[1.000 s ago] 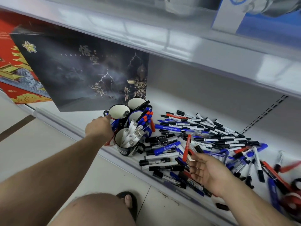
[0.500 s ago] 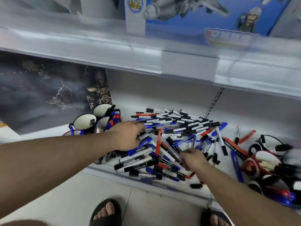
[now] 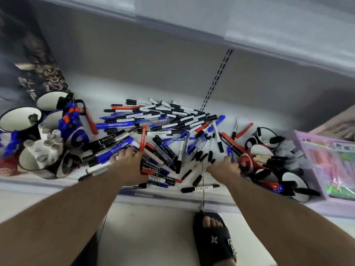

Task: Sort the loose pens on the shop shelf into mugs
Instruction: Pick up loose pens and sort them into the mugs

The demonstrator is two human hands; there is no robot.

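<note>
Left grip (image 3: 128, 160): down on the near left part of the pen heap, fingers bent over blue and black pens; whether it pinches one, I cannot tell.
Right grip (image 3: 223, 167): at the near right edge of the heap, fingers curled downward among black pens; whether it holds one, I cannot tell.
Loose pens (image 3: 163, 127): a spread heap of black, blue and red pens in the middle of the shelf (image 3: 259, 120), between both mug clusters.
Red pen (image 3: 142, 138): slanted on the heap, lower end just beside the left fingers.
Left mugs (image 3: 21, 120): clustered on the left, several holding pens.
Right mugs (image 3: 259, 156): on the right, some tipped, holding pens.
Pink box (image 3: 326, 162): far right.
Sandal (image 3: 215, 239): on the floor below.
</note>
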